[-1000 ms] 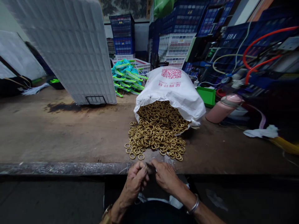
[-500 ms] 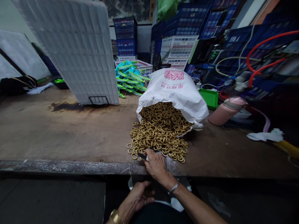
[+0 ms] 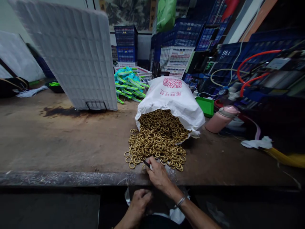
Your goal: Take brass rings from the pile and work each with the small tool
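My right hand (image 3: 158, 174), with a metal bangle at the wrist, reaches over the table's front edge. Its fingers pinch a thin dark blade-like tool (image 3: 147, 164) with a pale part by the fingertips. Against the fingertips lies the near side of a heap of gold-coloured rings (image 3: 154, 144). A single ring (image 3: 143, 166) lies just left of the tool. Those rings spill from the open mouth of a white woven sack (image 3: 171, 98) lying on its side. Below the table edge, my left hand (image 3: 140, 201) is closed with fingers curled; what is in it is hidden.
A tall white quilted panel (image 3: 78, 57) stands on the wooden table (image 3: 71, 140) at left. Behind the sack are a bright green and turquoise pile (image 3: 128, 84) and stacked crates (image 3: 176, 57). At right stand a pink bottle (image 3: 221, 119), a green tray (image 3: 205, 106) and red hoses (image 3: 252, 60).
The view has shifted, so the table sits lower and further left. My left hand's fingers have curled in more. The right hand stays at the heap's near edge, its tool turned somewhat.
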Demonstrator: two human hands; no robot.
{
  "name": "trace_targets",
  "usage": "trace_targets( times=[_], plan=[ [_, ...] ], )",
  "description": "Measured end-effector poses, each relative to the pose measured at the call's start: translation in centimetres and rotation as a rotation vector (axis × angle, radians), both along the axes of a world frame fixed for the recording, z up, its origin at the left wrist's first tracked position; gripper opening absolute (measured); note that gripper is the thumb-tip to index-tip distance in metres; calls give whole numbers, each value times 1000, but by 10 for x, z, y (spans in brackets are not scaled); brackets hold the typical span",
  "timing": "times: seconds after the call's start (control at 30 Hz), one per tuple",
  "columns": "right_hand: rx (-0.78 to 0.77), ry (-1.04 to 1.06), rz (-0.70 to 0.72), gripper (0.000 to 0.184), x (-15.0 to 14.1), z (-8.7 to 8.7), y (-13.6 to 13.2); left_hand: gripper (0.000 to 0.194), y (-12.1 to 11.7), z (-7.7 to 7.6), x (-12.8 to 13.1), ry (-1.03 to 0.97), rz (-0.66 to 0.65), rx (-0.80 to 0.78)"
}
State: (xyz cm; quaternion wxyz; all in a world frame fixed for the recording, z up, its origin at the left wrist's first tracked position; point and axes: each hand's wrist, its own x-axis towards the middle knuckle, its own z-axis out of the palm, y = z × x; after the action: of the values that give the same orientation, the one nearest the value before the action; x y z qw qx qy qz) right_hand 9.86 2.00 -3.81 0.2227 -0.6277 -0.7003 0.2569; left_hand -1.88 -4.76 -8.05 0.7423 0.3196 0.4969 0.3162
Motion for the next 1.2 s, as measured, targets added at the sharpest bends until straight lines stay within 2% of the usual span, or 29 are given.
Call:
trace_targets(
  times=[0.07, 0.2, 0.27, 0.37, 0.53, 0.7, 0.83, 1.0, 1.1, 1.2],
  plan=[
    [28, 145, -1, 6, 8, 3, -6, 36, 2, 16, -1, 40, 39, 97],
    [-13, 311, 21, 8, 19, 10, -22, 43, 14, 40, -1, 175, 244, 195],
    [-40, 339, 33, 9, 20, 12, -28, 42, 20, 47, 1, 168, 259, 248],
    [-76, 394, 36, 10, 20, 13, -33, 36, 24, 52, 5, 136, 220, 238],
    [-184, 463, 18, 18, 20, 13, -33, 27, 26, 57, 7, 168, 190, 276],
    [-161, 432, -22, 18, 19, 9, -29, 32, 27, 54, 4, 195, 100, 303],
    [-201, 464, -25, 16, 18, 11, -28, 36, 26, 46, 1, 71, 14, 218],
    [-312, 580, -30, 15, 19, 14, -26, 32, 25, 46, 3, -74, 56, 159],
    [-208, 426, -37, 19, 21, 11, -26, 32, 24, 48, 3, -72, 74, 157],
    [-101, 199, 41, 15, 22, 6, -30, 30, 25, 50, 2, -41, 77, 201]
  ],
)
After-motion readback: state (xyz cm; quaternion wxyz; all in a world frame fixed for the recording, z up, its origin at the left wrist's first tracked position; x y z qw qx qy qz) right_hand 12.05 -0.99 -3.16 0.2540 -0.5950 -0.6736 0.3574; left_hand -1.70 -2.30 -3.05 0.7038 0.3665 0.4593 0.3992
